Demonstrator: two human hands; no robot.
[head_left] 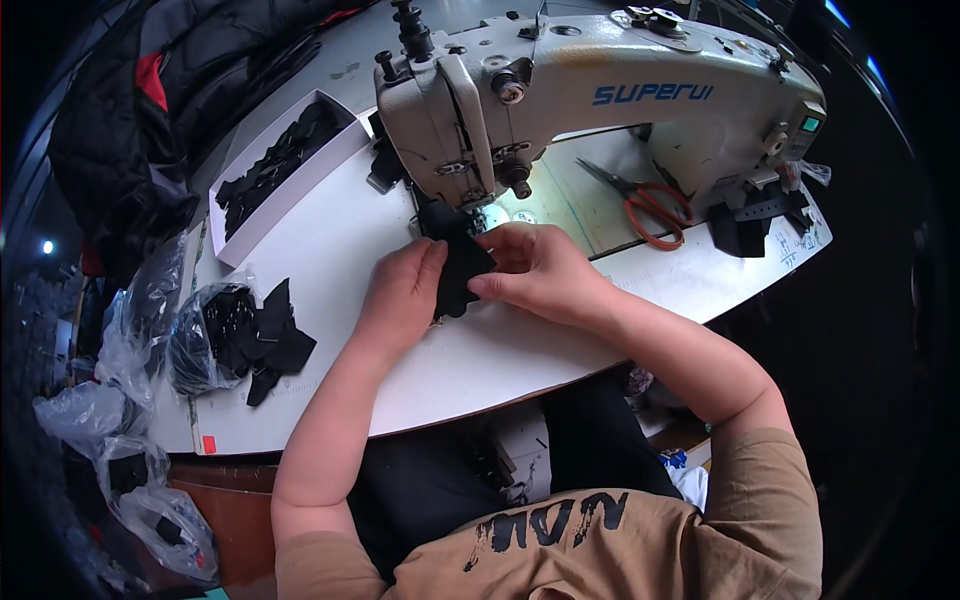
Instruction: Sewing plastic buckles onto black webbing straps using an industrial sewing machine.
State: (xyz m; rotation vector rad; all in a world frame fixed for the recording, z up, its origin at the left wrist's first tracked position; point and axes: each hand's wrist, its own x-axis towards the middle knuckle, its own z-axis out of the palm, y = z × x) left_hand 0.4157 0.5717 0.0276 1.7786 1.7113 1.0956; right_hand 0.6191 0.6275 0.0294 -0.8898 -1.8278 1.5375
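A small black fabric piece (459, 272) lies between my hands on the white table, its far end close to the needle area of the sewing machine (440, 130). My left hand (402, 290) is closed along the piece's left edge, thumb pointing toward the machine. On the other side my right hand (540, 270) pinches the right edge between thumb and fingers. The machine's lamp lights the plate beside the needle. What the needle and presser foot touch is hard to make out behind the fabric.
Orange-handled scissors (655, 215) lie under the machine arm. A white box (232, 235) of black pieces stands at the far left. Nearer, black scraps (275, 340) spill from a clear plastic bag (190, 350). More black pieces (740, 232) rest at the right end of the table (335, 400).
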